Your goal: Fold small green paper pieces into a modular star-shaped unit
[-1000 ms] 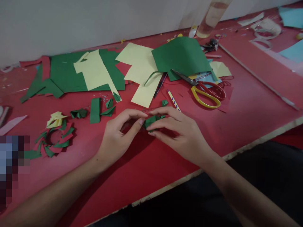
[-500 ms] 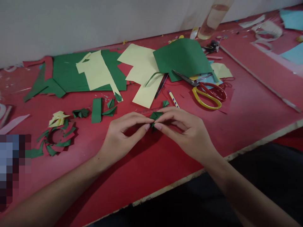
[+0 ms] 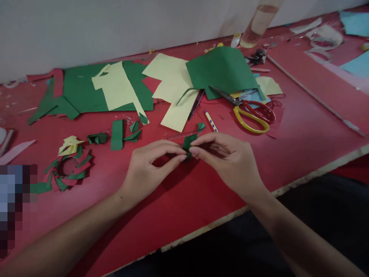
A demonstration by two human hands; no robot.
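Note:
Between both hands, over the red table [image 3: 173, 207], is a small folded green paper piece [image 3: 189, 142]. My left hand [image 3: 160, 163] pinches its lower left side between thumb and index finger. On the right edge, the thumb and index finger of my right hand [image 3: 227, 156] are closed on the same piece. Just behind it lie a clear ruler [image 3: 175, 136] and a small green folded bit [image 3: 201, 126]. To the left are more folded green pieces [image 3: 133, 135], a green strip [image 3: 117, 134] and a red-and-green paper ring [image 3: 67, 169].
Scissors [image 3: 250, 117] with yellow and red handles lie at the right, near a spotted pen [image 3: 211, 120]. Green sheets [image 3: 221, 71] and pale yellow sheets [image 3: 173, 84] cover the back. A bottle of liquid [image 3: 259, 25] stands by the wall.
The green piece has been turned, and more of it shows above the fingers. My left fingertips have shifted slightly down along it. My right fingertips have moved a little to the right.

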